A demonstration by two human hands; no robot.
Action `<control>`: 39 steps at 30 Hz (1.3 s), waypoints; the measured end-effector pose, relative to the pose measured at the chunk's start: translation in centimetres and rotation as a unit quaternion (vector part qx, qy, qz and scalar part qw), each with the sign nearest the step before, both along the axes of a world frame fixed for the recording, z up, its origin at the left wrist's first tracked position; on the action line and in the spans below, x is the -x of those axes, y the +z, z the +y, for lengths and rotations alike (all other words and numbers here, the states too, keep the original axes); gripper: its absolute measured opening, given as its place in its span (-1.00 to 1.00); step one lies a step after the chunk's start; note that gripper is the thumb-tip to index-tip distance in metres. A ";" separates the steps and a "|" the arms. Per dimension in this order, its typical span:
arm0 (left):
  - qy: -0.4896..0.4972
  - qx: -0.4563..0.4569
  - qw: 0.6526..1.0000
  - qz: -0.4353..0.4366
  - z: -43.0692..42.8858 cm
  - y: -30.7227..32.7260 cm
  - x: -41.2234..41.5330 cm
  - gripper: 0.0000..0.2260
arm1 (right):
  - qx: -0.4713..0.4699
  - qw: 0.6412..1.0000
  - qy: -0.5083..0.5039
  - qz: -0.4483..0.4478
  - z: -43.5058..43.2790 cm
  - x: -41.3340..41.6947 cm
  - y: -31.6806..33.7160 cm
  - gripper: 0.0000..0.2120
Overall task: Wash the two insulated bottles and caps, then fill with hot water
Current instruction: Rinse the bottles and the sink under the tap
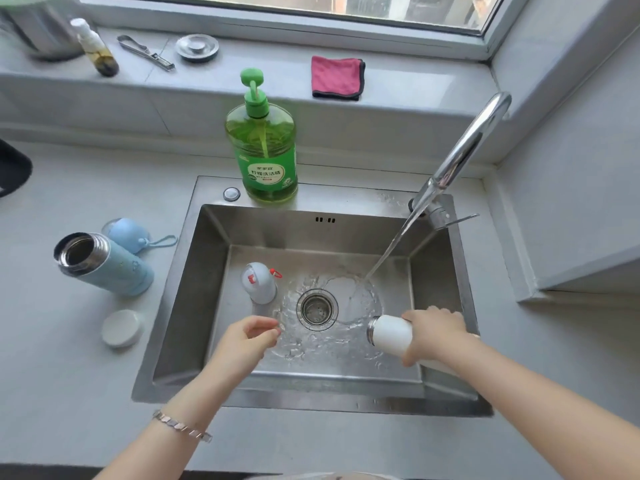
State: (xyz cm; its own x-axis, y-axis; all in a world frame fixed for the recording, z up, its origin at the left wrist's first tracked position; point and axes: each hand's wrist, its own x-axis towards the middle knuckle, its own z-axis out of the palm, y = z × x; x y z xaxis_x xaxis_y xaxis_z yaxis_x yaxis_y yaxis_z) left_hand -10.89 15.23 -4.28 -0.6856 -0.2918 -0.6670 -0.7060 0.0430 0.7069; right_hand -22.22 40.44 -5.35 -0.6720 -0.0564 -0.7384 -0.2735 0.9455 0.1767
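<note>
My right hand [437, 332] grips a white insulated bottle [389, 333] lying sideways over the steel sink [221, 223], its open mouth pointing left toward the drain [317, 309]. My left hand [250, 336] hovers over the sink's near left part, fingers loosely curled and holding nothing. A grey-white cap [259, 281] with a red loop stands in the basin left of the drain. On the counter to the left stands a blue insulated bottle [104, 263], open, with its blue cap [130, 233] behind it. Water runs from the faucet [460, 154] into the basin.
A green dish-soap pump bottle [263, 147] stands on the sink's back rim. A white round lid [121, 328] lies on the counter left. On the windowsill are a pink cloth [337, 77], a sink stopper [196, 47], tongs [145, 51] and a small spray bottle [95, 46].
</note>
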 end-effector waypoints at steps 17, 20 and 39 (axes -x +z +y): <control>0.015 -0.003 1.000 0.012 -4.7 0.8 -4.6 -0.87 | 0.124 0.990 0.030 0.062 -6.5 -4.4 2.2 -0.37; 0.022 -0.043 0.998 0.043 -5.4 2.0 -4.7 -0.59 | 0.320 0.945 -0.040 0.058 -10.3 -6.6 3.4 -0.33; 0.325 0.325 0.866 0.198 -21.3 3.7 -9.5 -0.40 | 0.406 0.913 0.041 0.025 -21.9 -9.8 2.4 -0.57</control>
